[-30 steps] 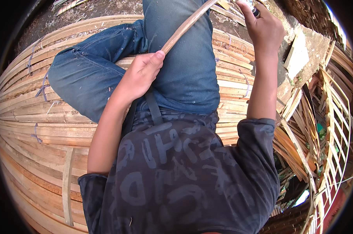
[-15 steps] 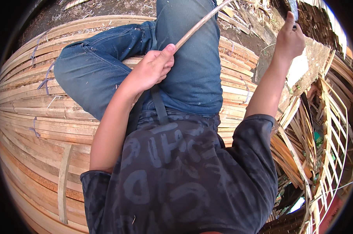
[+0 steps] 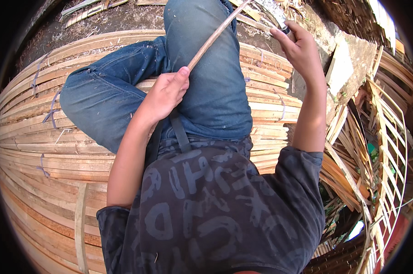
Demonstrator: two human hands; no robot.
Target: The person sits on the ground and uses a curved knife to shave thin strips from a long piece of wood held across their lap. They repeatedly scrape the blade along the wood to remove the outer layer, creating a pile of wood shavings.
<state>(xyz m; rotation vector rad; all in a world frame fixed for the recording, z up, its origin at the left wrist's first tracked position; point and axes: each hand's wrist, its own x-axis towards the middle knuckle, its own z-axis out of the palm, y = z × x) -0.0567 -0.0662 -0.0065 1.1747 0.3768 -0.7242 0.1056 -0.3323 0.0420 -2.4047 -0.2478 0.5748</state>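
Note:
My left hand (image 3: 164,93) is closed around the near end of a thin wooden stick (image 3: 213,38). The stick slants up to the right across my raised knee and runs out of view at the top. At the upper right, my right hand (image 3: 302,52) grips the dark handle of a knife with a pale, broad blade (image 3: 271,13). The blade points up and left, close to the far part of the stick. Whether the two touch cannot be made out.
Bundled wooden slats (image 3: 83,150) lie under and beside my legs, tied with purple strips. A flat stone block (image 3: 358,68) stands at the right, near a lattice of pale strips (image 3: 389,150) and heaped split wood (image 3: 343,171). Shavings litter the ground (image 3: 101,23) ahead.
My right hand has swung left and slightly down, bringing the knife from upright to slanting toward the stick. My left hand and the stick have shifted slightly left and down in view.

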